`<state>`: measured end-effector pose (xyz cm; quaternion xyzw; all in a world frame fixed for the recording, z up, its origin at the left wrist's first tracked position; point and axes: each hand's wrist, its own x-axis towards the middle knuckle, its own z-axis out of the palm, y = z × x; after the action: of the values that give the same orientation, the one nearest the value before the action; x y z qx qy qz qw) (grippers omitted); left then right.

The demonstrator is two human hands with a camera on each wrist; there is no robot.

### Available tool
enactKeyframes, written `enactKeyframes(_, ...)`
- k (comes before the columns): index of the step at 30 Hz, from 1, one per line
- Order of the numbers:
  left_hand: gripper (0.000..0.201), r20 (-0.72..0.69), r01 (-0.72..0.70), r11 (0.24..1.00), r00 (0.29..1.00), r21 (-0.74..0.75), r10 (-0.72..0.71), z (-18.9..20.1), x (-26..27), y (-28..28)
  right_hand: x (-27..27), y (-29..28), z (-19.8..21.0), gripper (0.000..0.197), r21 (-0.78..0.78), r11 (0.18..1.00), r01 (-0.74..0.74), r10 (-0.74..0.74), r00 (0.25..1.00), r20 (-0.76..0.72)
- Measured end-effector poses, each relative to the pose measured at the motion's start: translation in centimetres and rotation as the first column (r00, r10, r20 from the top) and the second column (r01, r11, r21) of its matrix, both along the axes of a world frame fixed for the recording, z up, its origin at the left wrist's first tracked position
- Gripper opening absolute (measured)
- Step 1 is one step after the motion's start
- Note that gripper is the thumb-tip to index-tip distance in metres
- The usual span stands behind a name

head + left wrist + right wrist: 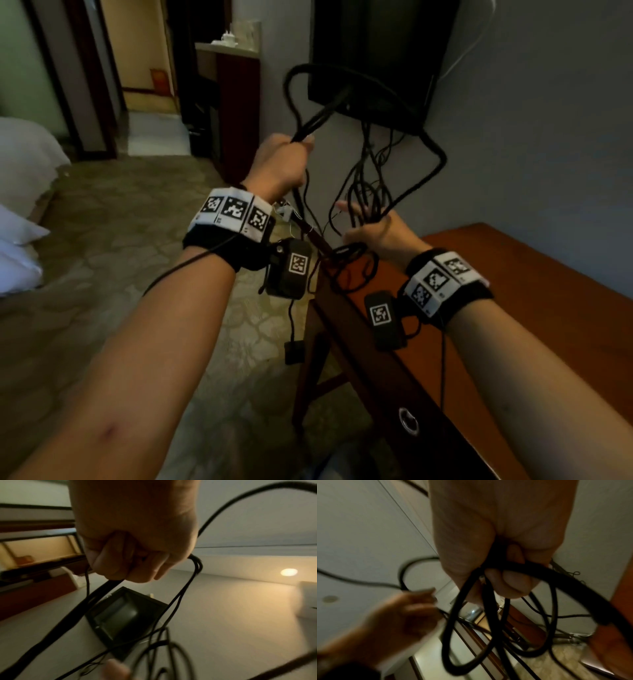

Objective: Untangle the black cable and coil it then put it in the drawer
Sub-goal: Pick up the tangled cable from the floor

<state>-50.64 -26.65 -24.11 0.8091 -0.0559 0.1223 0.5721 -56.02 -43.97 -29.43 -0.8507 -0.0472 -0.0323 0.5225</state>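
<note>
The black cable (318, 120) runs in long loops between my two hands in front of the wall. My left hand (282, 164) is raised and grips a few strands in a fist; the left wrist view shows the left hand (133, 547) with the cable (80, 608) leaving it on both sides. Lower and to the right, my right hand (376, 229) holds several gathered loops over the desk corner. The right wrist view shows the right hand's (488, 534) fingers curled round the cable (458, 601), with the left hand (399, 615) blurred. The drawer ring pull (408, 420) is on the desk front, and the drawer looks closed.
A dark TV (376, 51) hangs on the wall, with thin wires (371, 161) dangling beneath it behind the cable. The wooden desk (531, 281) fills the right side. A white bed (24, 171) stands at the left, across patterned carpet (137, 212).
</note>
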Motion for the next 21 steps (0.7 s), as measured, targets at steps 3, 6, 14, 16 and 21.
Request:
enactKeyframes(3,0.038,0.155,0.139,0.99,0.979,-0.014,-0.135,3.3,-3.5,-2.8,-1.1,0.6,-1.1,0.083,-0.027,0.993,-0.116,0.113,0.99,-0.079)
enactKeyframes(6,0.04,0.223,0.3,0.954,0.929,0.009,-0.294,6.1,-6.5,-5.1,-2.3,1.5,-0.7,0.057,0.106,0.982,-0.155,0.162,0.985,-0.058)
enactKeyframes(14,0.042,0.549,0.388,0.921,0.763,0.033,-0.341,10.7,-11.5,-5.5,-3.6,0.7,3.2,0.028,0.275,0.946,0.17,-0.198,0.977,0.077)
enactKeyframes(16,0.033,0.492,0.403,0.907,0.818,-0.12,-0.298,10.0,-11.1,-4.5,-3.9,-1.0,4.0,0.029,0.33,0.912,0.243,-0.286,0.954,0.087)
enactKeyframes(21,0.036,0.342,0.392,0.906,0.882,-0.157,-0.323,5.7,-10.6,-5.3,-6.9,-5.3,6.8,0.037,0.507,0.835,0.215,-0.332,0.931,0.151)
